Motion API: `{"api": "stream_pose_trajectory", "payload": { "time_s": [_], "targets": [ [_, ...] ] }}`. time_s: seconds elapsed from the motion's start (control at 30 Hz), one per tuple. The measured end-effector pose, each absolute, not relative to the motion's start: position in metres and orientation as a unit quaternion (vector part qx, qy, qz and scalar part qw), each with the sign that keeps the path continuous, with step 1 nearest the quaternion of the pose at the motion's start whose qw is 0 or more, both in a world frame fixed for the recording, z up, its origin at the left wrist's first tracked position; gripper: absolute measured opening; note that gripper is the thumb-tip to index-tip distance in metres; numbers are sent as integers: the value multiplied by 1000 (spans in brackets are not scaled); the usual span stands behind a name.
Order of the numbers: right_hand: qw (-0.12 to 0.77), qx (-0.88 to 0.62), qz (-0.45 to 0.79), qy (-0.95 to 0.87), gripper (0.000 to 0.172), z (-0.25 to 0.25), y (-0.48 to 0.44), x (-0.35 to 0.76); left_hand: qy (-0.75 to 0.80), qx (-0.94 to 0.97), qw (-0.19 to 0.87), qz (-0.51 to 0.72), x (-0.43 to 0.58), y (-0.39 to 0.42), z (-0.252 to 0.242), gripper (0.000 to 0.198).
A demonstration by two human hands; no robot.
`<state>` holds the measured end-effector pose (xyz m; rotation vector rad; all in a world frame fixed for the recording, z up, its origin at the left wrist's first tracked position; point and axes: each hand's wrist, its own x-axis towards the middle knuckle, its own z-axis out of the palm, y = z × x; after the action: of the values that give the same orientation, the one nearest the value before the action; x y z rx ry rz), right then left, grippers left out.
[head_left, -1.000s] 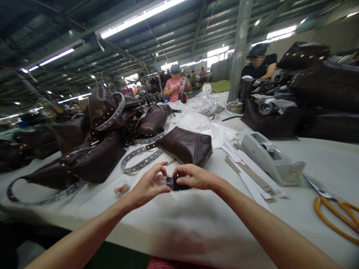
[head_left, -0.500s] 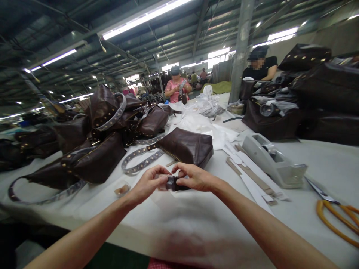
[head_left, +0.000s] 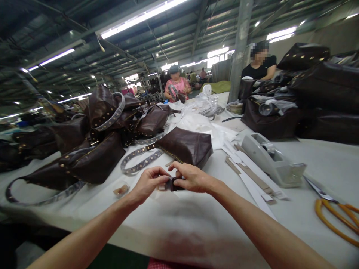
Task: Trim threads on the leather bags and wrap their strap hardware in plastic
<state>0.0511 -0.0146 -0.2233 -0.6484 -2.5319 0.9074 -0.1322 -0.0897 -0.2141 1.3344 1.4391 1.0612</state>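
Both my hands meet over the white table [head_left: 179, 228] near its front. My left hand [head_left: 148, 184] pinches one end of a small dark leather piece [head_left: 171, 184], which has a clear film on it. My right hand [head_left: 191, 177] grips the other end, fingers curled over it. Just behind my hands lies a dark brown leather bag [head_left: 187, 146] with a studded strap wrapped in clear plastic [head_left: 139, 161].
A heap of brown studded bags [head_left: 106, 127] fills the left. A grey tape dispenser [head_left: 272, 158], card strips [head_left: 252, 179] and orange-handled scissors [head_left: 333, 213] lie on the right. A small clear packet [head_left: 121, 189] sits by my left hand. Two people work at the far end.
My hands have stayed in place, shifting their fingers slightly on the small piece. The person in pink has lowered a strap.
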Motion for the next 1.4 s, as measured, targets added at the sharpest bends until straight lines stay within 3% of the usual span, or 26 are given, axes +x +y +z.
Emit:
{"api": "stream_pose_trajectory", "payload": {
  "time_s": [0.3,0.43,0.6,0.73,0.97,1.17,1.4],
  "targets": [
    [185,-184,380,-887,33,-223,-11,47,561,528,528,357,-136,-90,-206,34],
    [196,-223,298,-907,34,-222,-17,50,593,501,516,364,-135,-91,-209,32],
    [263,-227,117,-930,61,-243,-33,65,611,484,521,349,-133,-96,-217,25],
    [297,-211,10,-931,40,-271,-42,70,613,469,516,372,-133,-99,-223,26],
    [370,-199,-32,-907,30,-287,-52,63,602,458,530,383,-135,-101,-222,29],
    [446,-133,-41,-884,32,-285,-47,59,582,497,549,335,-137,-99,-206,26],
    [404,-91,23,-910,35,-268,-35,59,583,521,558,277,-143,-90,-201,35]
  ]
}}
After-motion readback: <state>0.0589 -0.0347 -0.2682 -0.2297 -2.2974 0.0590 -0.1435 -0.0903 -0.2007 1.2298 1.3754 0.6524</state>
